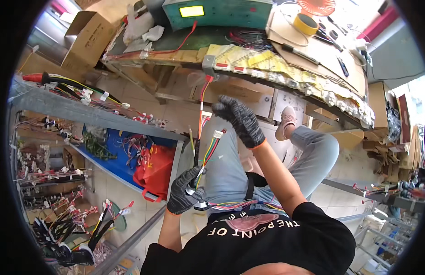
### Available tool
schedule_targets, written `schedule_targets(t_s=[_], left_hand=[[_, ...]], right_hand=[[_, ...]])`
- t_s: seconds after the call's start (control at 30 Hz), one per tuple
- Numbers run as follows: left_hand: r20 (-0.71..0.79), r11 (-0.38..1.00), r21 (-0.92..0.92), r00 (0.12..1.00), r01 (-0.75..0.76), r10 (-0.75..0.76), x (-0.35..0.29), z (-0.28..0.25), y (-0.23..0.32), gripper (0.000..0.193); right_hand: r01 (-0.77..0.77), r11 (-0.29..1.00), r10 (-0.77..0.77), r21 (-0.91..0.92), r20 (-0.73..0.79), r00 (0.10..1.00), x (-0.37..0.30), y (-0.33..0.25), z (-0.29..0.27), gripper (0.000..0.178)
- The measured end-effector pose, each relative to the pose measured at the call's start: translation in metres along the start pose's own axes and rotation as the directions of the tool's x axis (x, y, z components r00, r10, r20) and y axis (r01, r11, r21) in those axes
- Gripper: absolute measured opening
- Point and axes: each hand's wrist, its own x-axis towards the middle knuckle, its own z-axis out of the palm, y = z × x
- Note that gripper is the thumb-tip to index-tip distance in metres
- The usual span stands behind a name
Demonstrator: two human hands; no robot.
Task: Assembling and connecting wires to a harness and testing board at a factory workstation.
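Note:
My left hand [185, 191], in a dark grey knitted glove, is closed around a wire harness [197, 153] with a black sleeve. Green, yellow, red and black wires rise from the hand to a white connector [218, 134]. An orange-red wire runs upward from the black sleeve to a red connector [208, 79], just below a grey metal block [208, 64] on the bench edge. More coloured wires [240, 205] trail from the left hand across my lap. My gloved right hand [240, 121] hovers right of the orange-red wire, fingers loosely stretched, with nothing visible in them.
A workbench bears a green device [219, 14] with a lit display, a roll of yellow tape [306, 24] and hand tools. At the left, a metal rail [97, 107] carries wire bundles above a blue tray [107, 158] holding a red bag [153, 172]. Cardboard boxes [87, 39] stand behind.

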Motion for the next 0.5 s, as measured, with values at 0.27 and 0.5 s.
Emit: schedule_targets(t_s=[0.27, 0.5], left_hand=[[0.106, 0.998, 0.064, 0.994, 0.011, -0.018, 0.017, -0.003, -0.008, 0.058], [0.181, 0.988, -0.126, 0.982, 0.086, -0.062, 0.027, -0.005, -0.031, 0.057]], right_hand=[[0.099, 0.809, -0.100, -0.579, 0.030, 0.995, 0.029, -0.007, 0.003, 0.032], [-0.262, 0.913, 0.207, 0.314, 0.197, 0.958, 0.056, 0.002, -0.006, 0.037]])
